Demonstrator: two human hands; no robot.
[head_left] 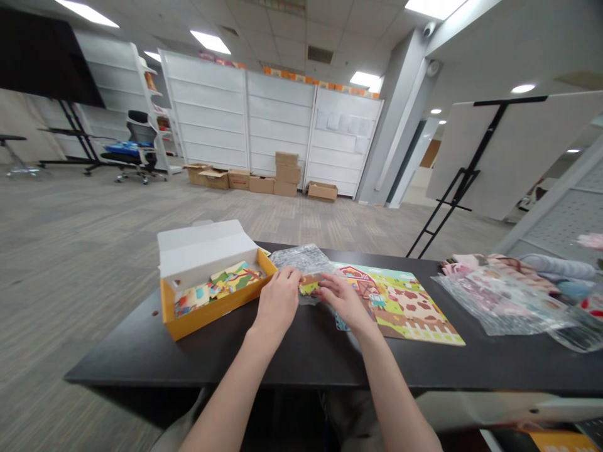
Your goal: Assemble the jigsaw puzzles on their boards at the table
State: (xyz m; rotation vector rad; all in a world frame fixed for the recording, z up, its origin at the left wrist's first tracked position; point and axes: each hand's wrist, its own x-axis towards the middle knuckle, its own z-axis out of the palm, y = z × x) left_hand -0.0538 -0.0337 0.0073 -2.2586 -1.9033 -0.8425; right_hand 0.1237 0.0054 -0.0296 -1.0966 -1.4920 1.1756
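Observation:
My left hand (pixel 279 298) is closed, its curled fingers gripping the left side of a small stack of colourful puzzle pieces (pixel 309 286) above the dark table. On the other side, my right hand (pixel 346 302) has its fingertips on the same pieces, thumb and fingers bent round their edge. The hands partly cover the pieces, so their number cannot be made out. To the left stands an open yellow box (pixel 217 317) with a raised white lid and several picture pieces (pixel 221 285) inside. A farm picture board (pixel 414 307) with a cow and a barn lies beside my right hand.
Crumpled clear bubble wrap (pixel 301 256) lies just beyond my hands. On the right of the dark table (pixel 320 370) are plastic-bagged items (pixel 509 301) and rolled fabrics (pixel 556 267). Cardboard boxes (pixel 285 172) stand along the far white shelving, and a board stand (pixel 464 182) is at right.

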